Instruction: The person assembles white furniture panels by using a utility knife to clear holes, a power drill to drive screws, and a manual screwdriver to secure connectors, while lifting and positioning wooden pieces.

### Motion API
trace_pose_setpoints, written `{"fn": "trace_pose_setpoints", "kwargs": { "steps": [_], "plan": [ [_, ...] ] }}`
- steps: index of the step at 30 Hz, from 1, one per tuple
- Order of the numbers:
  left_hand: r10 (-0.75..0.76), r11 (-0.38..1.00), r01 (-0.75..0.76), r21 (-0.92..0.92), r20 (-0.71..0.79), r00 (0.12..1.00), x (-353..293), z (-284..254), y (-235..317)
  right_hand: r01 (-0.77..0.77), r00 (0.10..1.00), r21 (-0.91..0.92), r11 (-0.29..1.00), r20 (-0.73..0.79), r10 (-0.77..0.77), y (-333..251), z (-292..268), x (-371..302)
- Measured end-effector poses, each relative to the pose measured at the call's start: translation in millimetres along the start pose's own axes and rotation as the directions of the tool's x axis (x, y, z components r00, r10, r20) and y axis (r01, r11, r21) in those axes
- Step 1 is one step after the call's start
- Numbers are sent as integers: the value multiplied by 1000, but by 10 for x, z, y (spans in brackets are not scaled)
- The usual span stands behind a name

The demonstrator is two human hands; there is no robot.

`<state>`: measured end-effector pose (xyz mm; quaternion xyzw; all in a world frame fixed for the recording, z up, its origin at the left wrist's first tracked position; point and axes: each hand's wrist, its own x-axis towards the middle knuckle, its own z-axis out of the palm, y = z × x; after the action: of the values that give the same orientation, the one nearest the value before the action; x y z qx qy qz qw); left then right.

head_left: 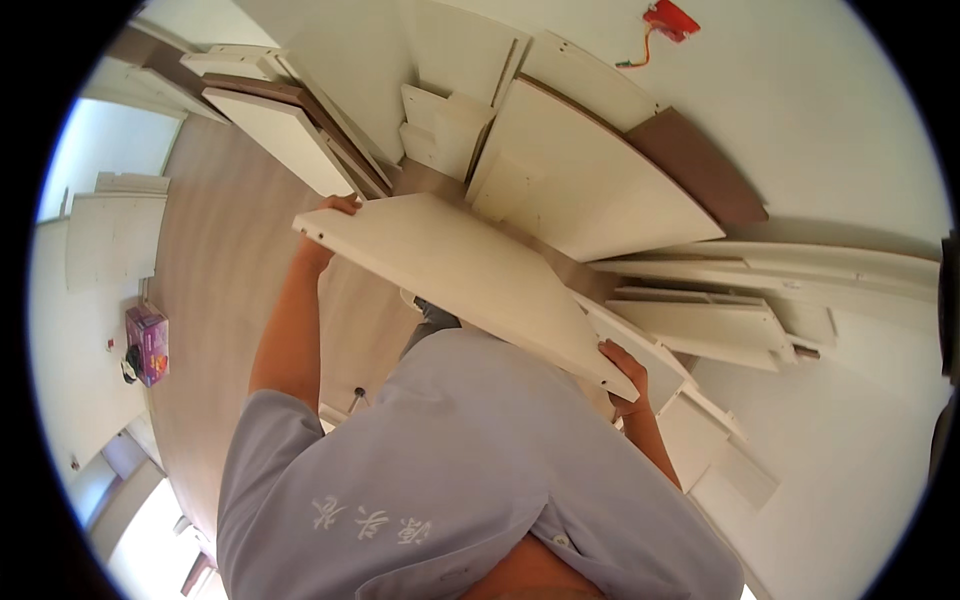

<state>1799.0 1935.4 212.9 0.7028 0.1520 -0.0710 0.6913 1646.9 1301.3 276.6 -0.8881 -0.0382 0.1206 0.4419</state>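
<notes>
A white furniture panel is held up in front of my body, slanting down from left to right. My left hand grips its far left corner, with the fingertips curled over the top edge. At the opposite end, my right hand is closed round the lower right corner. Small dark holes show along the panel's near edge, close to both ends. Its underside is hidden. Just beyond the left end, a white panel leans with brown boards in a stack.
More white panels and a brown board lean against the wall ahead. Further panels are stacked at the right. A purple box stands on the wood-look floor at the left. A red piece with wires is on the wall.
</notes>
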Motion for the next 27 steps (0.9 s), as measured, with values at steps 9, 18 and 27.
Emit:
{"fn": "trace_pose_setpoints", "kwargs": {
  "steps": [9,18,27],
  "plan": [
    [253,965,-261,-38,-138,957,-472,-344,185,8,999,50,999,43,-11,-724,-492,460],
    [238,966,-259,3,-408,881,-2131,-1660,386,433,867,-96,896,317,-385,-1990,32,1371],
    [331,854,-497,-155,-575,748,-3843,-2693,344,422,699,110,900,592,-401,-3268,1412,2113]
  ]
}}
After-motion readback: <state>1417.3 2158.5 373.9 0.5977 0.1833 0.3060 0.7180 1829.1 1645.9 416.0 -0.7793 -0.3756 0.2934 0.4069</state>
